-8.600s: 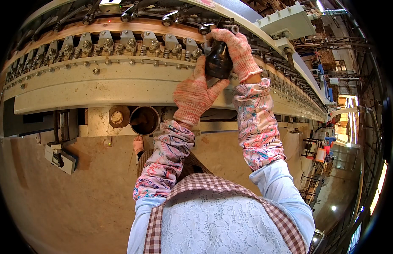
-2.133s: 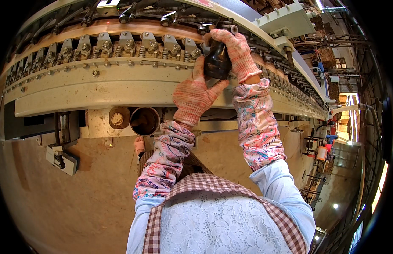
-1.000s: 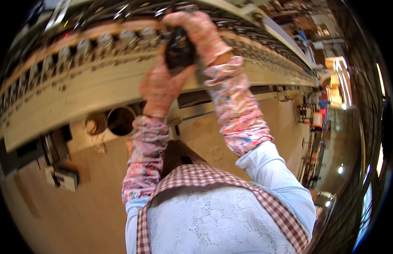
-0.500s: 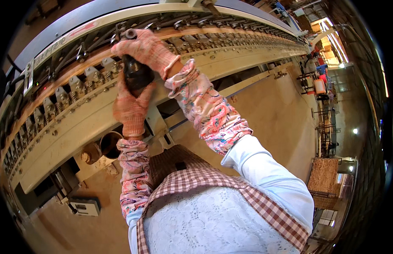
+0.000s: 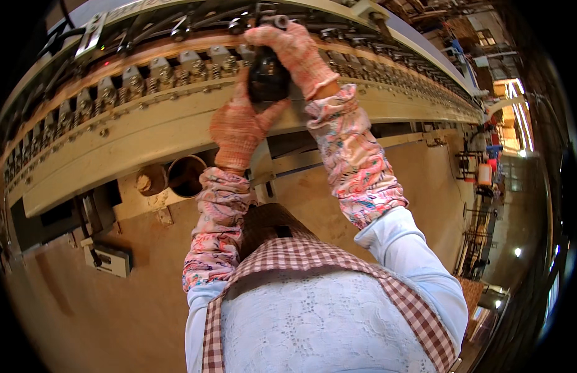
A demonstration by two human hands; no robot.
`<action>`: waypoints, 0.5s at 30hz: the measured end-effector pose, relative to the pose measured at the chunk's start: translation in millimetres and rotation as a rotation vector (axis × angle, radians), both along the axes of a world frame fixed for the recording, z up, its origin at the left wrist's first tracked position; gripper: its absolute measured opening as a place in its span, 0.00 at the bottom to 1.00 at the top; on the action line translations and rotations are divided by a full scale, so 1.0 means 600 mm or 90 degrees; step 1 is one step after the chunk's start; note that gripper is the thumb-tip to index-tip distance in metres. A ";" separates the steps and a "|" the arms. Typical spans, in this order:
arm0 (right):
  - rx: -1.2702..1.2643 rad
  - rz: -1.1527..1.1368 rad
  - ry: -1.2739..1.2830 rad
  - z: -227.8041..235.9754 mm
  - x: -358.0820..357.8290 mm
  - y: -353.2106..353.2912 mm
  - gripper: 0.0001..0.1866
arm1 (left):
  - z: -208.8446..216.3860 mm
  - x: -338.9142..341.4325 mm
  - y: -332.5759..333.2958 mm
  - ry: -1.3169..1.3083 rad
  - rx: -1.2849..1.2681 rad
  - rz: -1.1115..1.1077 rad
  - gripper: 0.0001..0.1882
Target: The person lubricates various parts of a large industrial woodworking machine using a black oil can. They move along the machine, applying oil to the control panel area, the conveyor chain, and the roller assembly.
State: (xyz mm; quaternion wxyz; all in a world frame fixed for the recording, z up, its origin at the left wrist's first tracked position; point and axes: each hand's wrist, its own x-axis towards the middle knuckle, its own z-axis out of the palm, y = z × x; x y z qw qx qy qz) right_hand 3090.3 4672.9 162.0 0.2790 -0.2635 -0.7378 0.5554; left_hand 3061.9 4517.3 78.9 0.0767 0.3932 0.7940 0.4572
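In gloved hands I hold a black, rounded, glossy tool (image 5: 268, 79) against the front of a long machine (image 5: 145, 127). My left hand (image 5: 237, 132) cups its near end from below, thumb and fingers spread around it. My right hand (image 5: 295, 57) is curled over its far end, beside a grey ring-shaped part (image 5: 280, 22). The tool's exact kind and its working end are hidden by the gloves. Beside it runs a row of metal clamps with springs (image 5: 192, 65), along a wooden strip (image 5: 158, 53).
Under the machine's beam stand two round containers, one open and dark inside (image 5: 187, 177), the other holding something light brown (image 5: 150, 180). A pale box with a pedal (image 5: 112, 260) lies on the brown floor (image 5: 114, 317). Racks and red items (image 5: 485, 174) stand far right.
Both hands and the black tool have shifted right in the picture, as has the machine with my view. My grip on the tool looks the same.
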 end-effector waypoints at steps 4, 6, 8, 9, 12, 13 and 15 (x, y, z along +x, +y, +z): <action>0.016 0.049 -0.020 0.001 0.010 0.004 0.13 | -0.001 -0.004 0.001 -0.028 -0.042 -0.030 0.50; 0.084 0.025 -0.024 -0.003 0.023 0.011 0.16 | 0.005 -0.003 0.002 -0.045 -0.015 -0.066 0.49; 0.124 -0.001 -0.032 0.013 0.042 -0.002 0.19 | -0.006 0.000 0.007 -0.086 0.107 -0.121 0.49; 0.037 -0.013 -0.022 0.021 0.056 -0.007 0.18 | -0.003 0.008 0.014 -0.164 0.129 -0.165 0.48; -0.038 -0.050 0.015 0.028 0.113 0.013 0.16 | 0.026 0.037 0.032 -0.130 0.149 -0.214 0.48; -0.046 -0.053 0.030 0.022 0.136 0.031 0.16 | 0.042 0.047 0.039 -0.163 0.086 -0.234 0.49; -0.023 -0.019 0.022 0.011 0.176 0.069 0.18 | 0.042 0.064 0.056 -0.170 0.093 -0.259 0.49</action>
